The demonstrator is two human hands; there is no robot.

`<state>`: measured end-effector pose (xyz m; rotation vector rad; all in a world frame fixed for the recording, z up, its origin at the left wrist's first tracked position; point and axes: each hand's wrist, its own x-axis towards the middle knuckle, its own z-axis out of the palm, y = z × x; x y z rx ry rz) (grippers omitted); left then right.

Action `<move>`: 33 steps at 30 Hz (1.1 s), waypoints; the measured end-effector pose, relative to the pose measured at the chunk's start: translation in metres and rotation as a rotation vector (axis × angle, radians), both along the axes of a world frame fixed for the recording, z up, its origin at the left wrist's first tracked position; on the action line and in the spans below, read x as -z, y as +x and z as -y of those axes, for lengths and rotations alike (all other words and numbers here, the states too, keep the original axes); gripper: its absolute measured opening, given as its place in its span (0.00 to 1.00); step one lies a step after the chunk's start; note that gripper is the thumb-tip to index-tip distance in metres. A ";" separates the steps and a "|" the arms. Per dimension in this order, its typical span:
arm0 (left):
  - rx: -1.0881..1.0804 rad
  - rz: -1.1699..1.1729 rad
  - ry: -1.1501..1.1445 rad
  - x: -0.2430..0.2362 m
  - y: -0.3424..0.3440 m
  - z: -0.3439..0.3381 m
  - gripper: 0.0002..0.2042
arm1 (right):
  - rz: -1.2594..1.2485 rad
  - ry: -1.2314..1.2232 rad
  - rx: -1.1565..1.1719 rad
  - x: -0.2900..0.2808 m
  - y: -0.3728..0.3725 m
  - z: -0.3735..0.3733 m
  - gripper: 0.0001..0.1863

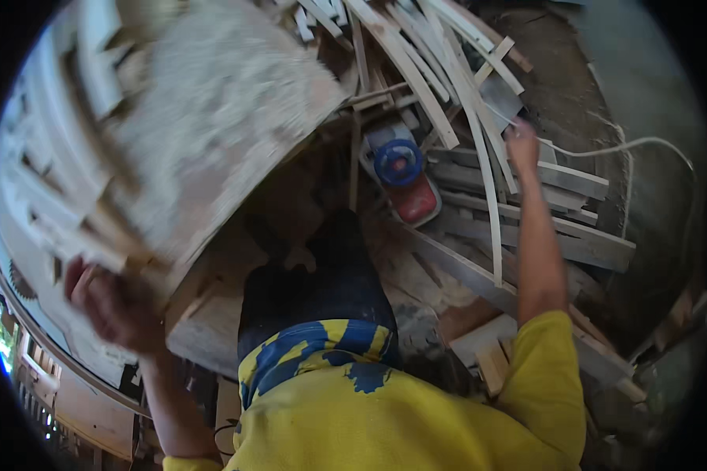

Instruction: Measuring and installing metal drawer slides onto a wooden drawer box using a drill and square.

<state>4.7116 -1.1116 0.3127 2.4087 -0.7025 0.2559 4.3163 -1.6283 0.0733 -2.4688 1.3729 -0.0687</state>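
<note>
My right hand (pixel 522 149) is stretched out to the far right, its fingers closed round a thin white cord (pixel 644 143). The cord trails off to the right and also shows just beyond the fist. Long pale wood strips (pixel 479 149), some curved, lean in a pile beside this hand. At the left, my left hand (pixel 111 302) hovers by the near ends of several wood pieces (pixel 71 169) on a dusty worktable (pixel 212 102). It is smeared by motion, and I cannot make out whether its fingers grip anything.
A toothed saw blade (pixel 21 281) shows at the left edge, close to my left hand. Below the table's edge stands a whitish container with a blue round part (pixel 399 162) and a red part (pixel 413 201). Boards (pixel 558 228) and offcuts (pixel 491 365) lie at the right.
</note>
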 end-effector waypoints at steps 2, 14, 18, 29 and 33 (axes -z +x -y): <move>0.172 0.308 0.420 -0.003 0.019 -0.016 0.13 | -0.173 -0.037 -0.004 0.031 0.019 0.066 0.18; 0.289 0.643 0.938 -0.032 0.041 -0.054 0.22 | -0.491 0.079 0.041 0.096 0.108 0.131 0.17; 0.044 0.320 0.605 -0.025 0.035 -0.046 0.22 | -0.326 -0.129 -0.229 0.065 0.115 0.065 0.09; -0.105 -0.011 0.036 -0.002 0.026 -0.024 0.18 | -0.208 -0.005 -0.077 0.003 0.140 -0.038 0.08; 0.011 0.038 0.153 0.000 0.024 -0.027 0.16 | 0.281 0.574 0.248 -0.032 0.119 -0.074 0.19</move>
